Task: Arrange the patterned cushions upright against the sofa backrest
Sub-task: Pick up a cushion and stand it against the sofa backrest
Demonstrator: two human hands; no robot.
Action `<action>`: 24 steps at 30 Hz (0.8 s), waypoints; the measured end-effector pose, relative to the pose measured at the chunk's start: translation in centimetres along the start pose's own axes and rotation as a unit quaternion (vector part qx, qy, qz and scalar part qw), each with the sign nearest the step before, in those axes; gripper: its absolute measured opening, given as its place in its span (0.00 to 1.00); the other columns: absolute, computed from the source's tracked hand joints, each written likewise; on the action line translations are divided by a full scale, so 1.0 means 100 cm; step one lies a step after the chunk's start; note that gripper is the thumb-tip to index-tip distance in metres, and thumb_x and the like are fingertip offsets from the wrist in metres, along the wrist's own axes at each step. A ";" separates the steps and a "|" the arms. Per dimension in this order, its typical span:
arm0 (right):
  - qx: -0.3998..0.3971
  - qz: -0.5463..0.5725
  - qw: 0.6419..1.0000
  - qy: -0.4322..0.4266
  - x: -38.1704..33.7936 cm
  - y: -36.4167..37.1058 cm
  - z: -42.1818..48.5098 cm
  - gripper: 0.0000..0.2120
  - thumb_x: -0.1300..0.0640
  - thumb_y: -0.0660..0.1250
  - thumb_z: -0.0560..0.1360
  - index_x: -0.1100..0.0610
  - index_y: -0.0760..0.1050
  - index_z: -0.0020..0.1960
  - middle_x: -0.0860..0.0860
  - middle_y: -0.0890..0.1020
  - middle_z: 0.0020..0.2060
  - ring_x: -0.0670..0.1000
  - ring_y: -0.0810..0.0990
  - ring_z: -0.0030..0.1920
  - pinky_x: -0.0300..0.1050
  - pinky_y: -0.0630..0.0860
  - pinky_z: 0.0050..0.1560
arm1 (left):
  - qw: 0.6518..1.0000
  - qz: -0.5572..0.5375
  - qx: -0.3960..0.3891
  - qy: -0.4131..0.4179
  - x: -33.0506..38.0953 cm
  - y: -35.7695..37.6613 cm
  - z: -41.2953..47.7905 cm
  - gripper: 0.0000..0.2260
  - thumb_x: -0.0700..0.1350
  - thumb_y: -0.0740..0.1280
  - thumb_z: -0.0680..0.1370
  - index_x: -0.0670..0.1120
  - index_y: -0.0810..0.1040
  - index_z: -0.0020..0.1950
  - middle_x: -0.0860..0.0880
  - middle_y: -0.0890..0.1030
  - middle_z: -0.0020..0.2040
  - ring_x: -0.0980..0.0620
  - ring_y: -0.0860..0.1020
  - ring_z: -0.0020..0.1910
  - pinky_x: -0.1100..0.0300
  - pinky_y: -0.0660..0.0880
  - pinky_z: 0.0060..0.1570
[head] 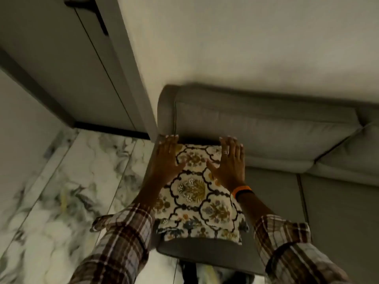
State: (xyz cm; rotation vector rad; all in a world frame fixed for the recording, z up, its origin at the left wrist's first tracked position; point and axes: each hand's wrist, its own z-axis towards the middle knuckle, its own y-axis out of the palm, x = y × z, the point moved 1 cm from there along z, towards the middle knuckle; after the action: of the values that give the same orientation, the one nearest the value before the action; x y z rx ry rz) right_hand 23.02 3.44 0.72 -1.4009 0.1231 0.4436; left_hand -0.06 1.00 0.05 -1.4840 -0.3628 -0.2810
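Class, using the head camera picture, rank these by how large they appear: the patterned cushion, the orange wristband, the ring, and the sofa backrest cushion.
Largest to smallest, as they appear:
1. sofa backrest cushion
2. patterned cushion
3. orange wristband
4. ring

The patterned cushion lies nearer the camera, which enlarges it.

I see both arms stretched forward in brown plaid sleeves. My left hand [167,158] and right hand [230,160] lie flat, palms down, fingers straight and together, thumbs angled inward; the right wrist wears an orange band [242,190].

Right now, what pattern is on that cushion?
Cream cushion with dark scrolling lattice and mustard flowers, clearest in the head view.
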 end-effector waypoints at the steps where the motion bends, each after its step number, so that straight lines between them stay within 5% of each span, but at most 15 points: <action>1: -0.030 0.029 0.998 0.039 0.008 0.019 -0.009 0.45 0.31 0.61 0.77 0.59 0.63 0.84 0.66 0.65 0.83 0.69 0.62 0.84 0.71 0.61 0.82 | 0.998 -0.020 -0.020 -0.050 -0.016 0.019 0.000 0.39 0.62 0.65 0.79 0.45 0.54 0.83 0.40 0.62 0.81 0.39 0.61 0.81 0.40 0.64 0.78; 4: -0.129 0.164 0.958 0.197 0.032 0.065 -0.037 0.53 0.29 0.68 0.74 0.55 0.53 0.87 0.62 0.56 0.86 0.67 0.57 0.85 0.69 0.65 0.81 | 0.948 -0.169 -0.053 -0.264 -0.042 0.048 -0.014 0.43 0.55 0.74 0.76 0.44 0.54 0.82 0.38 0.60 0.81 0.37 0.62 0.79 0.45 0.66 0.75; 7: -0.139 0.336 0.874 0.322 0.049 0.101 -0.055 0.65 0.15 0.68 0.61 0.45 0.48 0.87 0.55 0.64 0.84 0.62 0.68 0.81 0.68 0.71 0.78 | 0.850 -0.343 -0.070 -0.394 -0.055 0.073 -0.026 0.45 0.50 0.75 0.77 0.44 0.49 0.83 0.40 0.65 0.80 0.39 0.67 0.77 0.55 0.68 0.64; 11: -0.102 0.478 0.796 0.358 0.074 0.111 -0.062 0.56 0.26 0.82 0.60 0.39 0.62 0.81 0.50 0.79 0.75 0.56 0.81 0.73 0.65 0.78 0.73 | 0.820 -0.358 -0.017 -0.446 -0.050 0.078 -0.029 0.41 0.54 0.74 0.76 0.43 0.57 0.82 0.42 0.71 0.76 0.41 0.72 0.74 0.48 0.71 0.70; 15: -0.058 0.526 0.778 0.340 0.119 0.071 -0.062 0.50 0.36 0.84 0.66 0.47 0.66 0.81 0.49 0.85 0.68 0.53 0.86 0.66 0.62 0.84 0.66 | 0.823 -0.402 -0.002 -0.401 0.006 0.077 -0.013 0.22 0.48 0.72 0.79 0.37 0.77 0.69 0.46 0.85 0.52 0.56 0.82 0.39 0.68 0.78 0.37; 17: -0.036 0.525 0.784 0.330 0.160 0.040 -0.066 0.40 0.37 0.83 0.69 0.49 0.75 0.75 0.50 0.88 0.62 0.53 0.88 0.59 0.56 0.85 0.60 | 0.836 -0.416 0.000 -0.358 0.047 0.088 -0.001 0.23 0.49 0.73 0.78 0.40 0.77 0.70 0.54 0.86 0.41 0.61 0.81 0.30 0.67 0.78 0.30; 19: -0.009 0.512 0.793 0.330 0.213 0.006 -0.071 0.32 0.34 0.82 0.68 0.56 0.82 0.60 0.51 0.89 0.48 0.50 0.87 0.44 0.50 0.83 0.48 | 0.840 -0.433 -0.006 -0.327 0.105 0.107 0.008 0.25 0.47 0.74 0.77 0.43 0.74 0.72 0.50 0.85 0.55 0.57 0.86 0.42 0.58 0.83 0.41; 21: 0.009 0.514 0.791 0.332 0.271 -0.024 -0.079 0.18 0.43 0.81 0.74 0.56 0.81 0.50 0.47 0.85 0.33 0.44 0.80 0.30 0.44 0.78 0.36 | 0.851 -0.437 -0.010 -0.292 0.170 0.134 0.008 0.26 0.42 0.73 0.78 0.42 0.71 0.74 0.48 0.78 0.64 0.55 0.82 0.56 0.59 0.80 0.51; 23: 0.026 0.526 0.781 0.336 0.347 -0.043 -0.094 0.08 0.57 0.77 0.80 0.56 0.81 0.57 0.43 0.84 0.28 0.40 0.76 0.24 0.37 0.74 0.26 | 0.864 -0.425 -0.039 -0.268 0.246 0.174 0.001 0.28 0.40 0.72 0.78 0.42 0.68 0.76 0.48 0.75 0.67 0.50 0.76 0.65 0.62 0.77 0.54; 24: 0.038 0.519 0.779 0.350 0.386 -0.054 -0.102 0.14 0.59 0.75 0.81 0.58 0.79 0.64 0.43 0.85 0.30 0.40 0.76 0.23 0.35 0.72 0.23 | 0.868 -0.419 -0.050 -0.262 0.286 0.196 -0.003 0.30 0.41 0.73 0.78 0.42 0.66 0.78 0.47 0.74 0.68 0.48 0.75 0.67 0.64 0.76 0.55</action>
State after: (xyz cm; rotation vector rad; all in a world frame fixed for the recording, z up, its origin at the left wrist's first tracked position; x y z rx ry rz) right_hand 62.01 1.78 -9.31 -1.2482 1.5678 0.7723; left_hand 33.94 3.16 -6.38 -1.4128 -1.4661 -0.5871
